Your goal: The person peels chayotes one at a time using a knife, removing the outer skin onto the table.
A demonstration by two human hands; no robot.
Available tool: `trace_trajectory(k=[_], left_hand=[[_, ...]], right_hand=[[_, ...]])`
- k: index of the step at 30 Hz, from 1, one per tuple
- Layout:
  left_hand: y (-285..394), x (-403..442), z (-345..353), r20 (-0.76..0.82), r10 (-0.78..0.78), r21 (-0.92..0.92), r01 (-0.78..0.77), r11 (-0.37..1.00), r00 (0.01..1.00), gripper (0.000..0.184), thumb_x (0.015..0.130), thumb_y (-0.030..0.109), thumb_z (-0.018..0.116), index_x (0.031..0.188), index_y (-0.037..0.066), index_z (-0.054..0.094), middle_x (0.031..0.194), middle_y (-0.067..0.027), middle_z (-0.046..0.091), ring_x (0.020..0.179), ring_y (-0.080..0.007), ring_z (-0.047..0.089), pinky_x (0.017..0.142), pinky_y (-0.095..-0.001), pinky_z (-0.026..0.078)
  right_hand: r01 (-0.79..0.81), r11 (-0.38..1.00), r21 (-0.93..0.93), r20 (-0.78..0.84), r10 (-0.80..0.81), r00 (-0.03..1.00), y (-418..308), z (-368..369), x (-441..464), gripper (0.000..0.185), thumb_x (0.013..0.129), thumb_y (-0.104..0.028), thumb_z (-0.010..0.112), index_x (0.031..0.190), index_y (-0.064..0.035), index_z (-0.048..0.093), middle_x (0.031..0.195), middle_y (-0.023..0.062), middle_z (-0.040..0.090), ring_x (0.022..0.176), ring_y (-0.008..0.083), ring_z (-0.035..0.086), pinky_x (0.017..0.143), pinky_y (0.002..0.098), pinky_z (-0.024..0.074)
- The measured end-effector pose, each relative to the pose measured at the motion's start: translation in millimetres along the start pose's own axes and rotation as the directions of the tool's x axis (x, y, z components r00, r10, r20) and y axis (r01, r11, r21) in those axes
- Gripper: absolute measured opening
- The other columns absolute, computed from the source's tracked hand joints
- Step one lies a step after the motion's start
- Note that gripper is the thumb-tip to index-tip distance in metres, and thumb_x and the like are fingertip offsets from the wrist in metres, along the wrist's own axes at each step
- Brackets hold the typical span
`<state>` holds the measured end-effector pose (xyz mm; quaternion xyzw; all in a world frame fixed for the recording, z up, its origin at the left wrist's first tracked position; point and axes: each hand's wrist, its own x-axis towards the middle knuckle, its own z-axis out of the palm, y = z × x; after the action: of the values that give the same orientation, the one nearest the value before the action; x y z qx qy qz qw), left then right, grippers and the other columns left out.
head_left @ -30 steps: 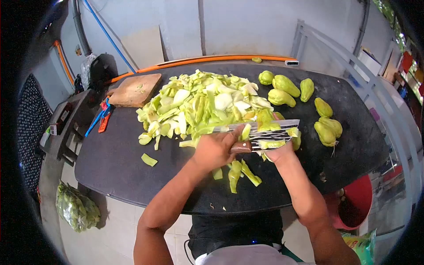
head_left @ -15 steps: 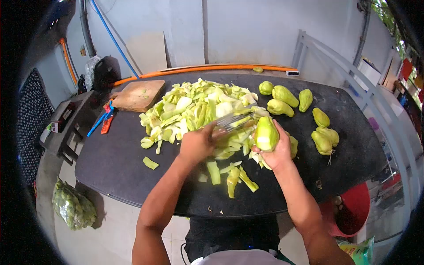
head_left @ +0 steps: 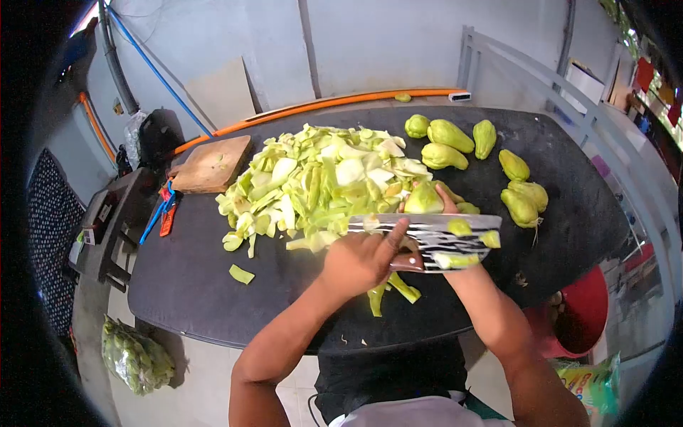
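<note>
My left hand [head_left: 361, 260] is closed around the brown handle of a cleaver [head_left: 434, 238]. The broad blade lies turned flat toward me, and green slices cling to it. Behind the blade, my right hand [head_left: 450, 201] holds a partly peeled chayote [head_left: 425, 198]; most of that hand is hidden by the cleaver. A large heap of pale green chayote slices and peelings [head_left: 313, 178] spreads over the dark table [head_left: 199, 285] just beyond my hands. Strips of peel [head_left: 404, 287] rest on the near side, below the cleaver.
Several whole chayotes [head_left: 450, 135] lie at the back right. A wooden cutting board [head_left: 212, 165] sits at the left, beside a blue-and-red tool [head_left: 168, 208]. On the floor are a red bucket [head_left: 596, 306] and a plastic bag of green produce [head_left: 136, 356]. A grey railing [head_left: 526, 62] runs along the right.
The cleaver has swung right and toward me, from above the heap to across my right hand, its blade now flat to view. The chayote stays in my right hand, now partly hidden.
</note>
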<state>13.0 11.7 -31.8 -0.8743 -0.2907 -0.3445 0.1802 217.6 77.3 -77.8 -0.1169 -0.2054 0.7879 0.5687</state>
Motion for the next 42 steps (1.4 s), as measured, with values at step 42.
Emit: trace_trajectory(k=[42], left_hand=[[-28.0,-14.6,2.3,0.019,-0.221,-0.105,0.222,0.969,0.975,0.073,0.070,0.019,0.077,0.140,0.010,0.055,0.078,-0.0037,0.067,0.066,-0.0247,0.068,0.057,-0.0389,0.054]], right_hand=[[-0.052,0.998,0.031,-0.106,0.055,0.993,3.3,30.4,-7.5,0.047,0.100,-0.046,0.051,0.126,-0.0074,0.058,0.122,0.0126,0.063,0.113,0.0303,0.060,0.103,0.0464,0.0475]])
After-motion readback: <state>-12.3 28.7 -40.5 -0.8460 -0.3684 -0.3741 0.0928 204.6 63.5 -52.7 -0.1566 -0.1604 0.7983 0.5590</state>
